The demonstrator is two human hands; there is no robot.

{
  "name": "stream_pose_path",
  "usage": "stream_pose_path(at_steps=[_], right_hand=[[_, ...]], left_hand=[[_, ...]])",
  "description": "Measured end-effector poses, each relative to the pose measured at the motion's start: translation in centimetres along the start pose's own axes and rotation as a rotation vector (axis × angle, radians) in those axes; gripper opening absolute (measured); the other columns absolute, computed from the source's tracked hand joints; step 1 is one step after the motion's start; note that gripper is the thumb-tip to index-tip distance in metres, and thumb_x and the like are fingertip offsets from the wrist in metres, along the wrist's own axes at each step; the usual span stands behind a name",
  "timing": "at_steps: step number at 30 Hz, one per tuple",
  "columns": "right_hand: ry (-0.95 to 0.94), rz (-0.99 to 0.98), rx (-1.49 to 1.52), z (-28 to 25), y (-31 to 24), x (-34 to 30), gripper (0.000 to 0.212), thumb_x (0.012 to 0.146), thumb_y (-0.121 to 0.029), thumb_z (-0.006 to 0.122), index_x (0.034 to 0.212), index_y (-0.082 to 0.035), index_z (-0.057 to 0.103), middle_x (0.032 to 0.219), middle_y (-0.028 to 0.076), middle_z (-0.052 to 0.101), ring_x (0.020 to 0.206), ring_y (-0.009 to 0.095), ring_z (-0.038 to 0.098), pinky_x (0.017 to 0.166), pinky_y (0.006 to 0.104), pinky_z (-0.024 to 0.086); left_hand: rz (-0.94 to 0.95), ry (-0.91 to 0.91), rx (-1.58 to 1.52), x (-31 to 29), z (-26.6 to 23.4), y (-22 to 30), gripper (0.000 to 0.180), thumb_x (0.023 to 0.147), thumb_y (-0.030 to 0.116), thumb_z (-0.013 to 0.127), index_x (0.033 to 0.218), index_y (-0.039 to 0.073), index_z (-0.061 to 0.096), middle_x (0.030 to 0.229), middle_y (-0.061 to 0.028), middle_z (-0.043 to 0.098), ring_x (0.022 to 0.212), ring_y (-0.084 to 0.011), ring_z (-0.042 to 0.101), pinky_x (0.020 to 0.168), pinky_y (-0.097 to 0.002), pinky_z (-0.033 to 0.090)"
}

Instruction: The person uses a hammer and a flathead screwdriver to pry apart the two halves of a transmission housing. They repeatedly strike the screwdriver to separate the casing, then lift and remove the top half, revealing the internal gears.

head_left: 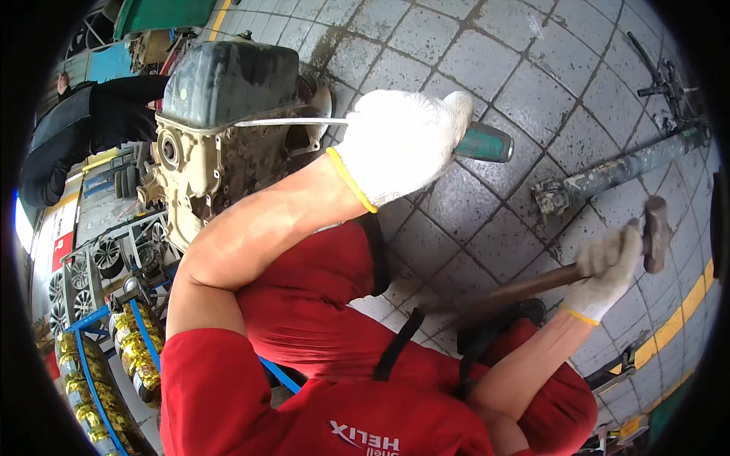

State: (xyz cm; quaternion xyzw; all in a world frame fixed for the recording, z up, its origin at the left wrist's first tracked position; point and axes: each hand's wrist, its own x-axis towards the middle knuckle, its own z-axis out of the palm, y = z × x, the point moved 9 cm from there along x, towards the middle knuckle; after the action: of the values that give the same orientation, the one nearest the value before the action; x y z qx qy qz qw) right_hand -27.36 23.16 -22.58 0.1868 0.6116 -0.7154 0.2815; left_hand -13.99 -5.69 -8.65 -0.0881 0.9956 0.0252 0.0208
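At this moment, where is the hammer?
The hammer is at right in the head view, held by the gloved right hand, below the long shaft.

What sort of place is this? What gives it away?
Most likely a vehicle repair workshop: a grimy engine stands out of any vehicle, wheel rims hang or stand on a rack, and what look like gold-wrapped tires sit by blue bars.

The engine is left of the left hand, with a pan on top. The screwdriver passes through that hand, its tip at the seam between pan and engine. The hammer is in the right hand; before it, a pipe lies on the floor. Wheels and tyres sit far left, behind the left arm
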Motion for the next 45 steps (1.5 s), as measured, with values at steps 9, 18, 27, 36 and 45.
stream_pose_path(at_steps=[9, 18, 27, 36, 45], right_hand=[[-0.043, 0.252, -0.056, 5.4, 2.7, -2.6, 0.036, 0.11, -0.039, 0.072, 0.085, -0.015, 0.061, 0.059, -0.004, 0.047, 0.042, 0.01, 0.041, 0.039, 0.033, 0.038], [-0.487, 0.299, -0.346, 10.3, 3.8, -6.4, 0.031, 0.112, -0.034, 0.068, 0.092, -0.011, 0.065, 0.058, 0.001, 0.053, 0.041, 0.015, 0.049, 0.037, 0.0358, 0.039], [-0.508, 0.411, -0.297, 10.2, 7.0, -9.3, 0.033, 0.109, -0.034, 0.073, 0.09, -0.01, 0.058, 0.059, 0.0, 0.051, 0.04, 0.014, 0.043, 0.039, 0.0376, 0.042], [-0.526, 0.251, 0.438, 5.4, 5.8, -5.3, 0.047, 0.119, -0.038, 0.059, 0.078, -0.017, 0.05, 0.054, -0.005, 0.039, 0.038, 0.011, 0.039, 0.037, 0.0344, 0.038], [-0.597, 0.034, 0.446, 6.4, 2.1, -7.7, 0.022, 0.12, -0.03, 0.058, 0.109, -0.012, 0.064, 0.065, -0.002, 0.047, 0.039, 0.012, 0.04, 0.035, 0.0363, 0.05]], left_hand=[[-0.04, -0.03, 0.032, -0.7, 1.5, -1.4, 0.02, 0.091, 0.011, 0.075, 0.108, 0.01, 0.065, 0.067, -0.0144, 0.067, 0.061, -0.0386, 0.073, 0.055, -0.0513, 0.055], [0.028, -0.066, 0.03, -1.8, 2.0, -1.0, 0.009, 0.097, 0.012, 0.068, 0.102, 0.008, 0.062, 0.062, -0.0137, 0.066, 0.057, -0.036, 0.072, 0.05, -0.0503, 0.055], [-0.009, -0.091, 0.018, -3.3, 2.5, -0.2, 0.03, 0.083, 0.013, 0.08, 0.11, 0.013, 0.066, 0.064, -0.0111, 0.065, 0.057, -0.0352, 0.071, 0.05, -0.0495, 0.052], [-0.005, -0.09, 0.045, -4.0, 0.4, 0.5, 0.035, 0.081, 0.015, 0.083, 0.112, 0.015, 0.066, 0.066, -0.0086, 0.065, 0.061, -0.0332, 0.073, 0.053, -0.0483, 0.053], [0.002, -0.084, -0.045, -5.3, -2.6, 0.5, 0.031, 0.078, 0.019, 0.087, 0.103, 0.014, 0.069, 0.07, -0.0063, 0.067, 0.063, -0.03, 0.074, 0.059, -0.0452, 0.056]])
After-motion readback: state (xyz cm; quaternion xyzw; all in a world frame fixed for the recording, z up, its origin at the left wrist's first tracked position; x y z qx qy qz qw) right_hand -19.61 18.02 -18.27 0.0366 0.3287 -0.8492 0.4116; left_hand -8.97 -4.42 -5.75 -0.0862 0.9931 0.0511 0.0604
